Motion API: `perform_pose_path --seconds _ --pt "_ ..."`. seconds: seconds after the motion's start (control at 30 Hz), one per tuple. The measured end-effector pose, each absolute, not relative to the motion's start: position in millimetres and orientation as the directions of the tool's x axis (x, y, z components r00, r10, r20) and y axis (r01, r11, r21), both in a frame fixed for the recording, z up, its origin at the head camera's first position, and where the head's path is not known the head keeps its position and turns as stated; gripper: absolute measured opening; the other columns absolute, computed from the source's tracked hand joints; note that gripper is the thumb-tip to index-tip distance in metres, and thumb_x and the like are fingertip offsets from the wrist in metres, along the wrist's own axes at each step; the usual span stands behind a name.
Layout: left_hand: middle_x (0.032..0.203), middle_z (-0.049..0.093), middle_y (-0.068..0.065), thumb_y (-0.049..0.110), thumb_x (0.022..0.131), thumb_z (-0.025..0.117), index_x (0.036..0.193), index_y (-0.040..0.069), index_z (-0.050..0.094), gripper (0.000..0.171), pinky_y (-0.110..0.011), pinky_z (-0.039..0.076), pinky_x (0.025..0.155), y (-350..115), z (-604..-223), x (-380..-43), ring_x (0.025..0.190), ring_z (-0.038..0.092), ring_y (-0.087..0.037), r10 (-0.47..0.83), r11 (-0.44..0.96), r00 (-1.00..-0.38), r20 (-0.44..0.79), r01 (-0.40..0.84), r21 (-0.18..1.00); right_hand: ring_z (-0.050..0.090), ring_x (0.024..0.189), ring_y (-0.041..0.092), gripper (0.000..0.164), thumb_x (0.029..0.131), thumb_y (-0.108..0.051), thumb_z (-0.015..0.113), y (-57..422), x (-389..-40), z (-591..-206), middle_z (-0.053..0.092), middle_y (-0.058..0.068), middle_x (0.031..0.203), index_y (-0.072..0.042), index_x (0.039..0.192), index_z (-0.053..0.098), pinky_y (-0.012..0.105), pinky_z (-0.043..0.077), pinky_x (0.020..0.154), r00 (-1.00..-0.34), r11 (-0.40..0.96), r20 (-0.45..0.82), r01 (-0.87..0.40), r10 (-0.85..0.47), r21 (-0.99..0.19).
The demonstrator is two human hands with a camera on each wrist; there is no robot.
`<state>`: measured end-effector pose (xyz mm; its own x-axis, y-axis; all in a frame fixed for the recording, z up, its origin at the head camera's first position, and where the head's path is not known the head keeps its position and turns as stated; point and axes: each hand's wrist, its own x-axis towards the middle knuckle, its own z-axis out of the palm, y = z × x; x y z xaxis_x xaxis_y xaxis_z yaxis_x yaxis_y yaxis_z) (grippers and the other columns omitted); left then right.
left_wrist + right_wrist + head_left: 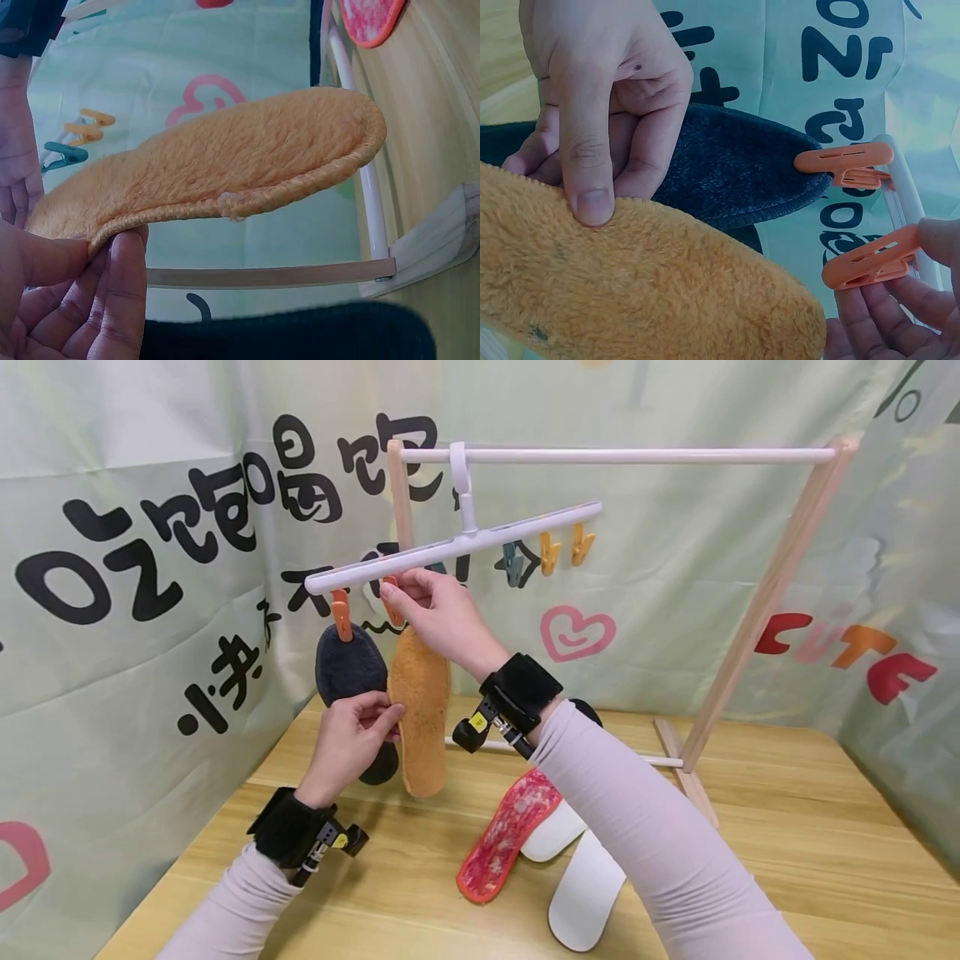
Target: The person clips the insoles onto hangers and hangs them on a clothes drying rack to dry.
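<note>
My left hand (pixel 351 739) pinches the side edge of a fuzzy orange-tan insole (pixel 423 718) between thumb and fingers. The insole hangs upright, its top end close to an orange clip (pixel 870 259). Thumb and fingers of my right hand (pixel 442 614) pinch that clip, under the white hanger (pixel 405 562). In the right wrist view the clip's tip lies just beside the insole's end. A dark fuzzy insole (pixel 348 664) hangs to the left from another orange clip (pixel 341 614), partly hidden by my left hand.
The tilted hanger hooks on a white rod (pixel 615 456) of a wooden stand (pixel 765 602). A teal clip (pixel 513 564) and yellow clips (pixel 550 554) hang on its right side. On the wooden table (pixel 795 852) lie a red patterned insole (pixel 510 835) and white insoles (pixel 588 893), partly behind my right sleeve.
</note>
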<state>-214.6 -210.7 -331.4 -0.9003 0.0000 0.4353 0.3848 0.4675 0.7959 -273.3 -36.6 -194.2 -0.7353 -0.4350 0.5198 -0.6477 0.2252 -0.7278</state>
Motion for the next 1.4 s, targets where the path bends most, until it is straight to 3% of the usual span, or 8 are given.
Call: perform_pose_path --seconds 0.53,0.83,1.2,1.4 --pt "0.089 0.080 -0.016 0.011 0.105 0.071 0.103 0.000 0.077 0.012 -0.045 0.067 0.072 -208.2 -327.5 -209.5 0.072 0.078 -0.021 0.000 0.485 -0.890 0.455 0.398 0.779 0.072 0.092 0.012 0.027 0.107 -0.027 0.069 -30.6 -275.9 -197.9 0.082 0.008 0.108 -0.009 0.125 0.080 0.021 0.047 0.074 -0.689 0.243 0.605 -0.716 -0.400 -0.655" --pt "0.090 0.080 -0.018 0.012 0.104 0.071 0.103 0.000 0.077 0.013 -0.038 0.067 0.070 -210.1 -329.4 -210.5 0.070 0.076 -0.013 -0.007 0.460 -0.890 0.457 0.402 0.791 0.069 0.093 0.014 0.027 0.106 -0.028 0.071 -30.8 -278.9 -200.3 0.082 0.007 0.107 -0.011 0.124 0.081 0.022 0.046 0.073 -0.711 0.272 0.603 -0.699 -0.361 -0.661" --pt "0.090 0.079 -0.017 0.013 0.105 0.071 0.103 0.000 0.077 0.014 -0.046 0.066 0.072 -210.3 -333.5 -207.2 0.069 0.075 -0.010 -0.010 0.481 -0.887 0.462 0.401 0.780 0.061 0.086 0.017 0.027 0.105 -0.029 0.071 -30.2 -278.2 -201.6 0.081 0.006 0.105 -0.013 0.125 0.082 0.024 0.034 0.065 -0.729 0.266 0.590 -0.680 -0.348 -0.683" --pt "0.090 0.079 -0.016 0.015 0.105 0.072 0.102 0.002 0.077 0.015 -0.036 0.066 0.069 -211.5 -336.0 -207.3 0.070 0.075 -0.009 -0.014 0.477 -0.872 0.489 0.424 0.770 0.058 0.082 0.017 0.027 0.106 -0.029 0.070 -30.4 -276.9 -201.9 0.081 0.006 0.106 -0.014 0.125 0.082 0.023 0.034 0.064 -0.738 0.267 0.586 -0.671 -0.336 -0.692"
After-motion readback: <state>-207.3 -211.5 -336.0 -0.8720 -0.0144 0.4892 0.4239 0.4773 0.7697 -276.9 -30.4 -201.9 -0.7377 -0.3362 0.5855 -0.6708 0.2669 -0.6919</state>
